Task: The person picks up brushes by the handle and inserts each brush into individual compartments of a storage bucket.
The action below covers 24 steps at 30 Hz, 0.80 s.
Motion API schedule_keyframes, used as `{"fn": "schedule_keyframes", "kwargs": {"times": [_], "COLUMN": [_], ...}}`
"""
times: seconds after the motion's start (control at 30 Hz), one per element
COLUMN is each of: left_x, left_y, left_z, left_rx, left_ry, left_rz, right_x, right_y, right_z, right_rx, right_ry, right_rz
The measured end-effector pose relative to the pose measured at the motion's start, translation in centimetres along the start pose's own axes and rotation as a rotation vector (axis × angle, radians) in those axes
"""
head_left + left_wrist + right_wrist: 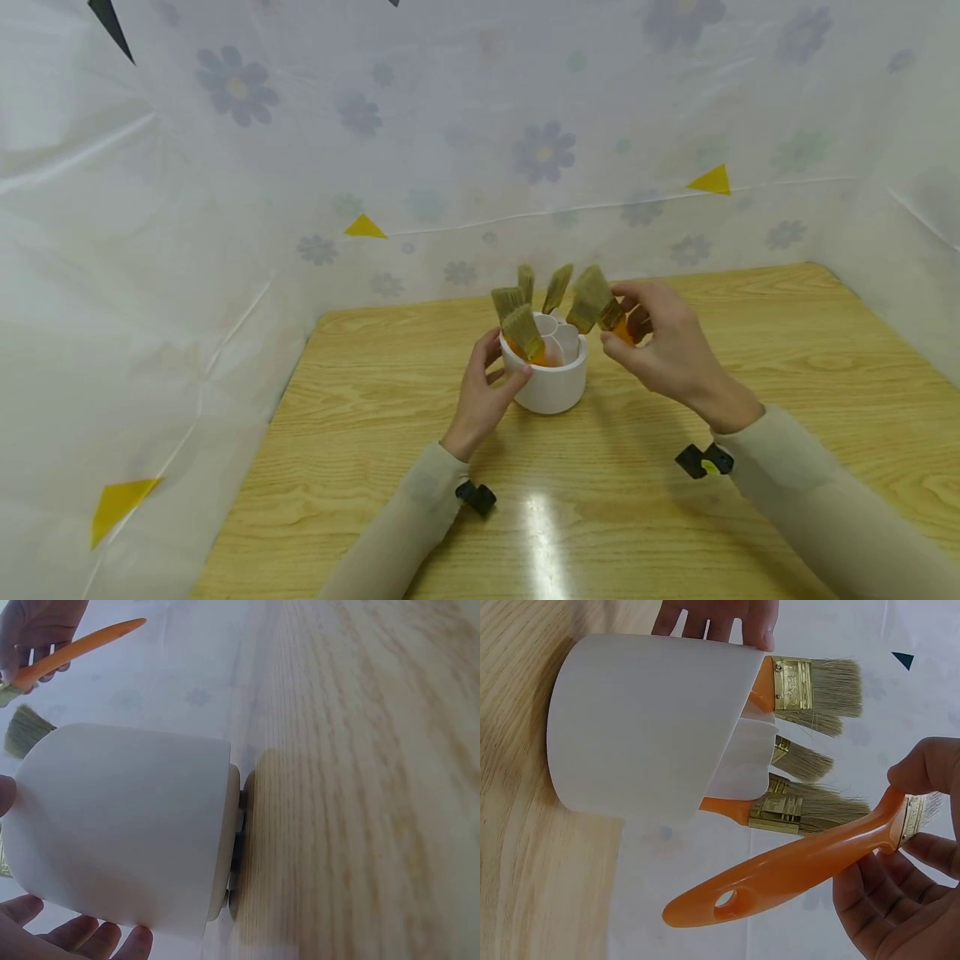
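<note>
My left hand (480,404) grips a white round divided holder (551,390) from its left side, thumb near the front rim and fingertips along the wall. Several paintbrushes (791,684) with orange handles, brass-coloured ferrules and pale bristles stand in it, bristles up. To the right of the holder, my right hand (671,350) pinches another paintbrush (802,862) near its ferrule. This brush is outside the holder, its bare orange handle with a hanging hole pointing down. Its bristles overlap those of a standing brush in the head view.
The holder stands on a wood-grain table (360,467). Behind the table hangs a pale flowered sheet (450,150) with yellow triangles on it, and a whitish sheet (150,292) runs along the left side. Small black devices (703,461) sit at both wrists.
</note>
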State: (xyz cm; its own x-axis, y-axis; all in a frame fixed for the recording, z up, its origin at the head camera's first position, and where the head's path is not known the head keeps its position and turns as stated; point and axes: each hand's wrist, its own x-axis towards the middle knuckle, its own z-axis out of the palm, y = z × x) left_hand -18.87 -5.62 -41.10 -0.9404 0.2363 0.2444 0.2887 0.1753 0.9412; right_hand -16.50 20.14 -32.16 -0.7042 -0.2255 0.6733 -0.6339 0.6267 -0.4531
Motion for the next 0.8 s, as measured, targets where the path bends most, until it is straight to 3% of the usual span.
{"fn": "schedule_keyframes", "kwargs": {"times": [0.33,0.8], "left_x": [0.0,0.0], "left_y": [-0.1,0.0], "left_z": [0.0,0.1], "left_rx": [-0.002,0.001], "left_ry": [-0.002,0.001], "left_rz": [0.004,0.002], "right_x": [0.3,0.8], "right_y": [-0.8,-1.4], "right_z": [0.2,0.9], "right_rx": [-0.009,0.016], "right_ry": [-0.002,0.004], "right_rz": [0.032,-0.001]}}
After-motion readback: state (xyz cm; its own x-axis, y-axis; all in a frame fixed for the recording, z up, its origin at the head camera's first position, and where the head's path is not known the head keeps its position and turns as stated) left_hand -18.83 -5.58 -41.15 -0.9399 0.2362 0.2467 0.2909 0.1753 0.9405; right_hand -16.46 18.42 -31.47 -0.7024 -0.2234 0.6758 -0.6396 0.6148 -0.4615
